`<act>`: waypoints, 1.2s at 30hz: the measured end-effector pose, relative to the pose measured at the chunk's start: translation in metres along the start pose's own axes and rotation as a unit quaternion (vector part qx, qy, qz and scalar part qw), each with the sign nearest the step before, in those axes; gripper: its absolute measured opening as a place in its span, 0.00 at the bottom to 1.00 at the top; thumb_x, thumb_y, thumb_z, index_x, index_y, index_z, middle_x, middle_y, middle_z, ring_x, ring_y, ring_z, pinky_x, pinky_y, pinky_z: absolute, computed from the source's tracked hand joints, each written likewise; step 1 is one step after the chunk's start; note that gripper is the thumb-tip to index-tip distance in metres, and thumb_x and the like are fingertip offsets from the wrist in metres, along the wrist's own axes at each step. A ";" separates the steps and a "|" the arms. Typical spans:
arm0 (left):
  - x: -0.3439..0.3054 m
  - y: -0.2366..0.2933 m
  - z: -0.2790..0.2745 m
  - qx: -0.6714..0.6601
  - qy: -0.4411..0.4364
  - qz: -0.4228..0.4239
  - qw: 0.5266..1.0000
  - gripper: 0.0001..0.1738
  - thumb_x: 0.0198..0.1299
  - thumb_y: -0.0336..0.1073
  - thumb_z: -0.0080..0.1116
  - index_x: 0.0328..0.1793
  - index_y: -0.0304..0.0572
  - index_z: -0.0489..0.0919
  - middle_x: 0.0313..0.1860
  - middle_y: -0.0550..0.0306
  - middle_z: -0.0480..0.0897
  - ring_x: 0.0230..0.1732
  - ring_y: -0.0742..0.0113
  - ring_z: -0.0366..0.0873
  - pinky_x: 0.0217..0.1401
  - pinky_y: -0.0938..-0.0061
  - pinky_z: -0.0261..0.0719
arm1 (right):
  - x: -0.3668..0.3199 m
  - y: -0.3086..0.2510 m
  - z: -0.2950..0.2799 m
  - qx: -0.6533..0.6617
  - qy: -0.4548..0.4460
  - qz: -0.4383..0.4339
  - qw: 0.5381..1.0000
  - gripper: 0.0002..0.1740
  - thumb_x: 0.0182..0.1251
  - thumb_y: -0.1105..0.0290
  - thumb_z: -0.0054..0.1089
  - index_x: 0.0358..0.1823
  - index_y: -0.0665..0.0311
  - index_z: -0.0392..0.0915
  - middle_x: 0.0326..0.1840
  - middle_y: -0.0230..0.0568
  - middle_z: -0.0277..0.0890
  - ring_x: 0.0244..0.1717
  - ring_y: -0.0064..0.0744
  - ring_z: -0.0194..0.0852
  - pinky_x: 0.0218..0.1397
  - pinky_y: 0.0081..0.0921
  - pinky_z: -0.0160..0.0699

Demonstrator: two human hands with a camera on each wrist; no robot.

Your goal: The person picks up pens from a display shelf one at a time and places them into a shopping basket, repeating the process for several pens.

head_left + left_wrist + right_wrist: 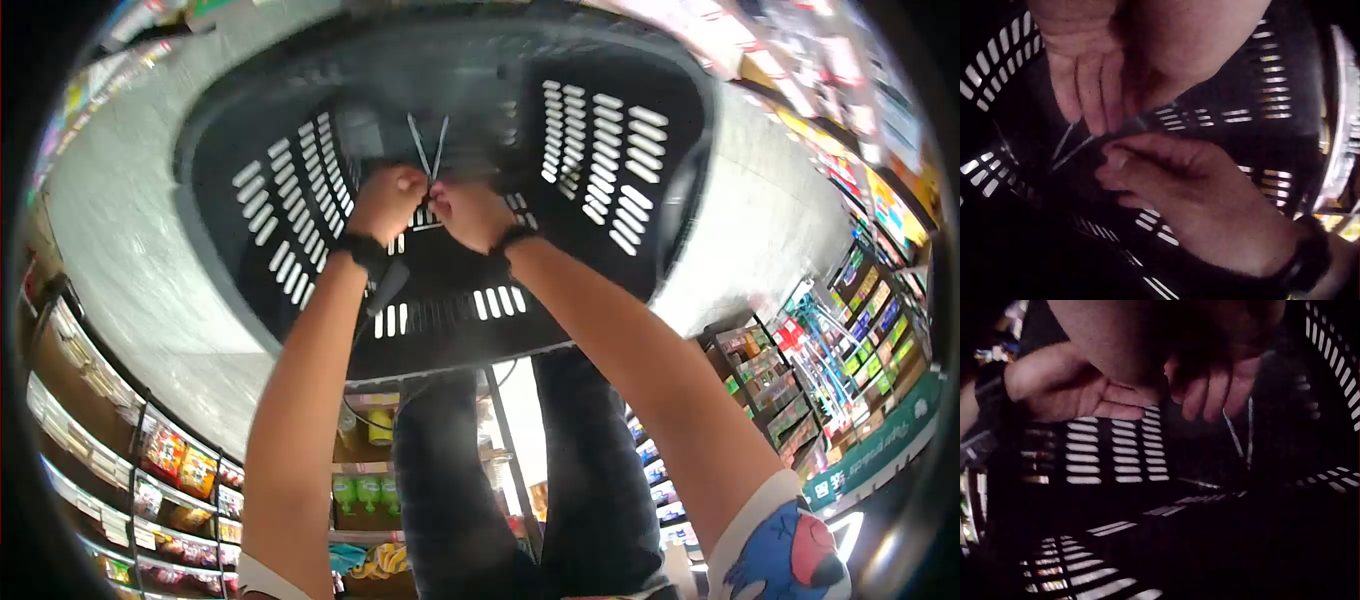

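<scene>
Both hands are close together, low inside a black shopping basket [455, 335] with slotted walls. Two thin pale strips [438, 150] form a narrow V at the fingertips; I cannot tell what object they belong to. My left hand [388, 203] has its thumb and fingers bent in around the V's point. In the left wrist view, the strips [1074, 149] run out beneath that hand's fingers. My right hand [470, 213] pinches at the same point from the other side, its thumb [1132, 165] bent against the forefinger. A dark band circles each wrist.
The basket's rim [690, 200] surrounds both forearms, with pale floor [130, 220] beyond it. Stocked store shelves stand at left [180, 470] and right [775, 380]. The person's legs [450, 480] are below the basket, near more shelved goods [365, 490].
</scene>
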State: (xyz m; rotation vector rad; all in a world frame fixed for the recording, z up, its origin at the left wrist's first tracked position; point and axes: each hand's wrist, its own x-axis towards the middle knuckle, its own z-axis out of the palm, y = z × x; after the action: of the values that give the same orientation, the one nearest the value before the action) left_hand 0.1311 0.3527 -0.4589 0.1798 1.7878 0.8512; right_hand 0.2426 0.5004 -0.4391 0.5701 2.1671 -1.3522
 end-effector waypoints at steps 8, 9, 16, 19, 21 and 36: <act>-0.258 0.285 -0.030 0.048 0.067 0.159 0.984 0.11 0.71 0.34 0.60 0.51 0.33 0.83 0.43 0.47 0.88 0.45 0.57 0.88 0.49 0.67 0.83 | -0.248 -0.246 -0.238 0.098 0.178 -0.072 0.977 0.07 0.66 0.77 0.65 0.44 0.63 0.81 0.40 0.42 0.78 0.40 0.42 0.84 0.43 0.38 0.83; -0.285 0.325 -0.030 -0.008 0.051 0.174 0.983 0.10 0.70 0.32 0.60 0.51 0.33 0.83 0.42 0.49 0.89 0.45 0.60 0.88 0.49 0.69 0.84 | -0.281 -0.269 -0.268 0.012 0.219 -0.131 0.967 0.07 0.64 0.76 0.66 0.43 0.62 0.80 0.40 0.42 0.78 0.43 0.46 0.82 0.46 0.39 0.83; -0.447 0.618 0.002 -0.029 0.073 0.412 0.908 0.11 0.68 0.29 0.63 0.54 0.33 0.83 0.46 0.43 0.88 0.47 0.59 0.89 0.51 0.68 0.84 | -0.484 -0.422 -0.460 -0.131 0.468 -0.268 0.832 0.15 0.64 0.75 0.67 0.52 0.65 0.77 0.50 0.48 0.78 0.53 0.55 0.78 0.57 0.42 0.79; -0.483 0.729 0.038 -0.020 0.122 0.496 0.860 0.15 0.66 0.30 0.64 0.58 0.34 0.82 0.45 0.45 0.88 0.47 0.58 0.89 0.50 0.67 0.84 | -0.529 -0.440 -0.543 -0.106 0.571 -0.297 0.758 0.21 0.64 0.76 0.67 0.58 0.67 0.75 0.54 0.52 0.77 0.56 0.56 0.77 0.59 0.41 0.79; -0.480 0.785 0.057 -0.011 0.183 0.547 0.817 0.15 0.66 0.31 0.64 0.58 0.37 0.83 0.45 0.45 0.88 0.46 0.58 0.88 0.47 0.67 0.84 | -0.541 -0.438 -0.593 -0.088 0.613 -0.311 0.721 0.23 0.64 0.78 0.67 0.60 0.68 0.72 0.55 0.52 0.76 0.56 0.54 0.78 0.57 0.39 0.80; -0.370 0.867 0.156 -0.014 0.369 0.475 0.798 0.15 0.66 0.32 0.64 0.54 0.28 0.86 0.38 0.43 0.90 0.35 0.64 0.88 0.43 0.70 0.85 | -0.492 -0.372 -0.749 -0.189 0.547 -0.311 0.754 0.09 0.62 0.65 0.69 0.38 0.62 0.84 0.48 0.41 0.78 0.43 0.49 0.82 0.43 0.44 0.81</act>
State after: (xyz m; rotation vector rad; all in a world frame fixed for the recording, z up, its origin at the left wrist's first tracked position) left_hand 0.1732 0.8707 0.3429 0.8816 2.4129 1.8512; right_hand 0.2497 0.9874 0.3999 0.5554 3.7504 -0.7922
